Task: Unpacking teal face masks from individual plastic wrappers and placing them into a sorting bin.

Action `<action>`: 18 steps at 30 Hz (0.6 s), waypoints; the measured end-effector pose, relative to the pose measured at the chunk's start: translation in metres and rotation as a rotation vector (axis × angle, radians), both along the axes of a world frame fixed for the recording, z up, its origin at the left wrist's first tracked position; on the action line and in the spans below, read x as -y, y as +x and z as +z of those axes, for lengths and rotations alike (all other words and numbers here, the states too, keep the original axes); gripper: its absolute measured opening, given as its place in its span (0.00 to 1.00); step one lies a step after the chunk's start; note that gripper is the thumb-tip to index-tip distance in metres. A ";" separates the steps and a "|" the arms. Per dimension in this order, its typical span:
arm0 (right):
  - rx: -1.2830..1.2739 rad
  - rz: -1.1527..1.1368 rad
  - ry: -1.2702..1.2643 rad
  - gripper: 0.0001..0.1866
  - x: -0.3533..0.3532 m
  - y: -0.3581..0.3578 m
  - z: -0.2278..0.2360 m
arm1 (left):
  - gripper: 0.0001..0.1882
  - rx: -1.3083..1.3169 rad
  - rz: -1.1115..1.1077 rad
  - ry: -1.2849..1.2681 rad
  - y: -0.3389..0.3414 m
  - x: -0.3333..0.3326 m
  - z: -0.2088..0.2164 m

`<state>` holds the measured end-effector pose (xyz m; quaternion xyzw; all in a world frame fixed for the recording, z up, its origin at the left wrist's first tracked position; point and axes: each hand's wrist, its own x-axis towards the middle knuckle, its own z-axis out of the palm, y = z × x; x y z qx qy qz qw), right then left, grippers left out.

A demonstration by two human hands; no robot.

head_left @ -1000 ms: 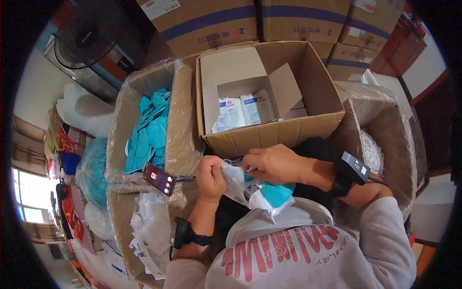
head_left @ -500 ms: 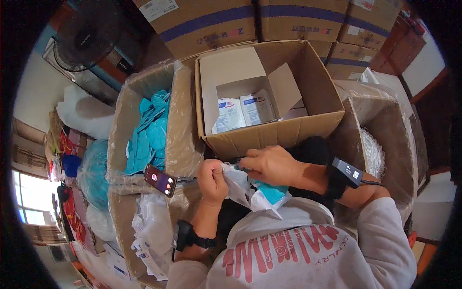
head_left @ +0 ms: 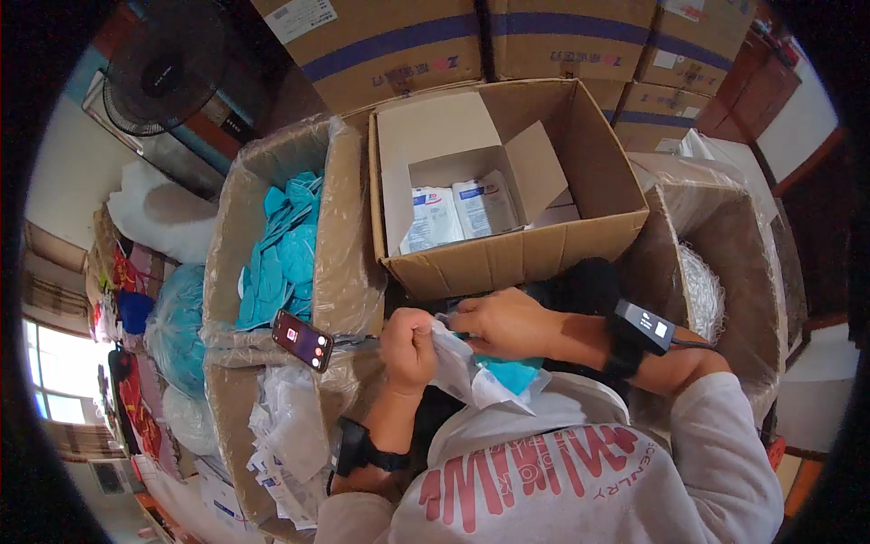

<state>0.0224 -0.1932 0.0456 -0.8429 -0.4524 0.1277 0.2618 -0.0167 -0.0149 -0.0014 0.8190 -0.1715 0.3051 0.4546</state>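
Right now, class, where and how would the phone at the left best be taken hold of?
Probably by its two long edges, coming from above: the phone is a flat, slim slab lying screen up, with nothing over it. The left hand is nearest, but it is pinching a white pouch.

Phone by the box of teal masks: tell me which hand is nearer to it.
Left. The left hand is just right of the phone, apart from it, gripping a white pouch. The right hand is farther right, beyond the left hand.
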 end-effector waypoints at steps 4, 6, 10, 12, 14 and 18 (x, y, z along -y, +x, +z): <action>-0.085 -0.030 0.363 0.09 0.003 0.004 0.001 | 0.08 -0.198 0.176 -0.010 -0.010 -0.010 0.009; -0.173 -0.037 0.659 0.07 0.004 0.014 0.013 | 0.09 -0.289 0.341 -0.103 -0.017 -0.021 0.020; -0.790 -0.532 0.920 0.12 0.034 0.028 0.032 | 0.15 -0.379 0.612 -0.048 -0.041 -0.081 0.034; -0.827 -0.438 1.474 0.15 0.057 0.059 0.017 | 0.14 -0.165 0.445 -0.536 -0.074 -0.181 -0.018; -0.884 -0.570 1.495 0.14 0.082 0.062 0.042 | 0.14 0.071 0.652 -0.036 -0.111 -0.218 0.023; -0.904 -0.813 1.496 0.11 0.175 0.078 -0.009 | 0.11 0.067 1.569 0.457 -0.200 -0.321 0.029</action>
